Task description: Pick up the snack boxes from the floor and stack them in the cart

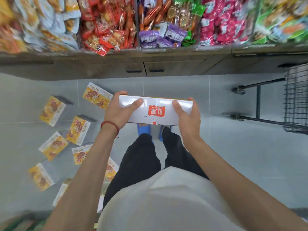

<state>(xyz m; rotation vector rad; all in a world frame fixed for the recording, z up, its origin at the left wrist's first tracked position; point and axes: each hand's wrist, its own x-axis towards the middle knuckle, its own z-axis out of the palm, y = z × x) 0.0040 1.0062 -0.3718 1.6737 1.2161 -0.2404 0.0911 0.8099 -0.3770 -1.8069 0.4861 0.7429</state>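
Floor (233,155) fills most of my feed, grey tile running from the person's legs up to a wooden cabinet (175,67). Above the cabinet a shelf (166,55) carries bins of bright snack packets (106,22), blurred toward the edges. The cart (295,97), a dark wire basket on a wheeled frame, stands at the right edge, well apart from the hands; I cannot see into it from here. On the left, yellow snack boxes (78,130) lie scattered on the floor, some flat, some tipped on a side, a few partly hidden behind the left forearm. The held box (155,112) is in the air at the middle of my view, above the blue shoes (144,129). It lies level, with a white face and a red logo toward the camera and a thin yellow edge along its far side. The left hand (116,112) grips its left end, thumb on the white face and fingers (122,93) curled over the far edge. The right hand (189,117) grips the right end the same way, fingers (191,99) wrapped over the far corner. A red bracelet (110,125) circles the left wrist.
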